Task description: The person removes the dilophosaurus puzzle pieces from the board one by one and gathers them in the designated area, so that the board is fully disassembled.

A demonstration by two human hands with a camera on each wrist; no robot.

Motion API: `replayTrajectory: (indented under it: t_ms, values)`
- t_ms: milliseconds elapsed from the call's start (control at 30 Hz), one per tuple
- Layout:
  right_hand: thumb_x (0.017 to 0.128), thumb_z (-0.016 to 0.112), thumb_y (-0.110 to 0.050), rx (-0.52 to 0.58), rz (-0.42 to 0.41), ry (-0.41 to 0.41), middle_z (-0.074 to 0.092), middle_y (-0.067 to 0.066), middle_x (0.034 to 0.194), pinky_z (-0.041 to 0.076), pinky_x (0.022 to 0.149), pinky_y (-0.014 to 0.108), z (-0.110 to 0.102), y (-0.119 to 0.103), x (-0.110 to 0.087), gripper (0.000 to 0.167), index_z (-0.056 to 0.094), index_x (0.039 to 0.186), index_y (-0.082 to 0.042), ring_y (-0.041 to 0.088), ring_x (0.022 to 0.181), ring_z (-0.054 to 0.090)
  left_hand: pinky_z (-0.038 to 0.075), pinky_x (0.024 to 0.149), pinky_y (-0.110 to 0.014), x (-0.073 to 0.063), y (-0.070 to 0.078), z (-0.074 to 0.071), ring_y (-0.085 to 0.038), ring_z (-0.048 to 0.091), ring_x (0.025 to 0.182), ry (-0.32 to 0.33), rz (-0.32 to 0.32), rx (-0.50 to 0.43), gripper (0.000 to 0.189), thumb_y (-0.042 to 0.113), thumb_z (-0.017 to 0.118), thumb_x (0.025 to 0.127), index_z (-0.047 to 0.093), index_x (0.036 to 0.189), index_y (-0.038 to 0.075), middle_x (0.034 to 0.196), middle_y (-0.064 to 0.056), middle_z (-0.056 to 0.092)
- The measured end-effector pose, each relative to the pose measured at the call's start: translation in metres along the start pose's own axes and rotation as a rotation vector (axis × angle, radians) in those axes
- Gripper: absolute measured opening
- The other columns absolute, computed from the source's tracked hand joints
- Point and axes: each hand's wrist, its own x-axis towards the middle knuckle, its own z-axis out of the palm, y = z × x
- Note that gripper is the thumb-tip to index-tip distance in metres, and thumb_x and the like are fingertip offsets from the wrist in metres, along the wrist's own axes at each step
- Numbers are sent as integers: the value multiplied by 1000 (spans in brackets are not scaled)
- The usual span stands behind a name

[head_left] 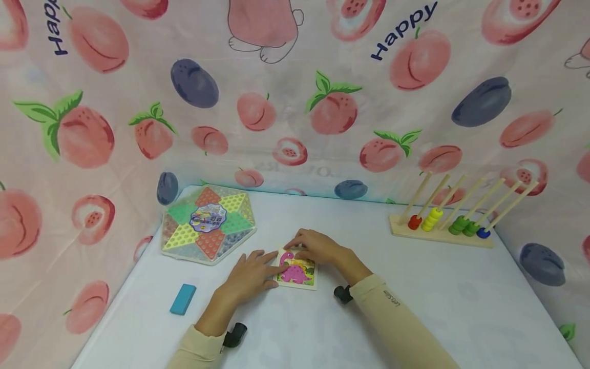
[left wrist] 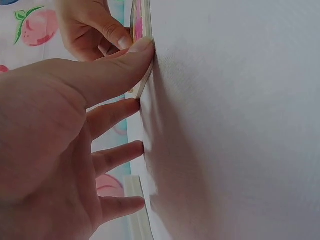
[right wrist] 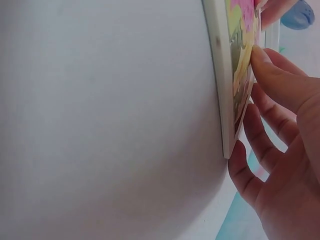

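A small square jigsaw puzzle (head_left: 296, 277) with a pink dinosaur and a pale frame lies on the white table in the head view. Fingers spread and mostly straight, my left hand (head_left: 251, 274) reaches it from the left. One finger lies over the picture, and the left thumb (left wrist: 137, 55) touches the frame's near edge. Over the far side bends my right hand (head_left: 320, 247). In the right wrist view the right thumb (right wrist: 265, 65) is on the puzzle's face (right wrist: 244, 55), while the other fingers curl along its edge.
A star-patterned hexagonal game board (head_left: 207, 223) lies at the back left. Nearer the front left is a blue block (head_left: 183, 299). A wooden bead counter (head_left: 442, 237) with upright rods stands at the back right, before a fruit-print cloth (head_left: 286, 113).
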Motion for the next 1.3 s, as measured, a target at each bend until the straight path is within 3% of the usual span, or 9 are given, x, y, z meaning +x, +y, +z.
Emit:
replayTrajectory:
  t_ms: [567,933,1300]
  values:
    - [93,74,-18,52,36,-90,66,-1,114,55,100,32,-6,-2,13,35,72,127,-27,12,100,57,34,114,-74,3,-1,-3,-40,41,147,-29,-20,-54,46,40,75,90,65,135,39,161,0,46]
    - [92,74,-11,92,18,-72,63,1,115,52,107,36,-5,0,16,33,70,122,-25,15,106,56,31,115,-75,4,0,-6,-40,42,146,-33,-33,-63,46,39,76,90,66,134,38,161,0,47]
    - [93,72,-6,210,-11,-49,68,1,115,57,91,25,-2,0,11,34,64,124,-19,13,94,57,32,115,-74,5,-1,-5,-40,43,146,-19,-19,-47,46,39,76,89,66,134,38,161,-1,48]
